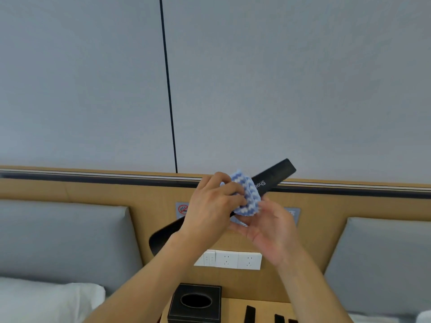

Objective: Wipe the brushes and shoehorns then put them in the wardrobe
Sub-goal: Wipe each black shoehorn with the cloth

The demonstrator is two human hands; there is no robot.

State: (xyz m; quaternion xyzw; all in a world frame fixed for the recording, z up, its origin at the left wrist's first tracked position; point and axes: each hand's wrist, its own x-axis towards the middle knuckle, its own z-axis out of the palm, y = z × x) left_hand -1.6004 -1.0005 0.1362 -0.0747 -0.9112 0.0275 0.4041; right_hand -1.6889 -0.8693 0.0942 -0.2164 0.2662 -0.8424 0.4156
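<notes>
Shoehorn [275, 176]: black, up in the air at a slant in front of the headboard [93, 190], square end up right, rounded blade down left. Kept off the nightstand [263, 306], probably so the cloth can get all round it.

Cloth [247, 197]: blue and white zigzag, bunched around the middle of the shoehorn, right beside the "Shoe" lettering.

Left hand [214, 206]: curled tight over cloth and shoehorn, pinching the cloth on. Looks like the wiping hand.

Right hand [275, 227]: palm up, fingers loosely spread under the cloth, touching its lower edge. More cradling than gripping; can't tell if it actually holds the shoehorn from below.

Stage: guessing mid-wipe on this one, wardrobe part not yet done.

Hidden: middle of the shoehorn lost under cloth and left hand, rest of the lettering covered.

Bottom edge: a few black pieces [250, 314] on the nightstand right of the tissue box [194, 301], cut off by the frame. Maybe more brushes or shoehorns, too little showing to say.

Wardrobe: nowhere in view.
</notes>
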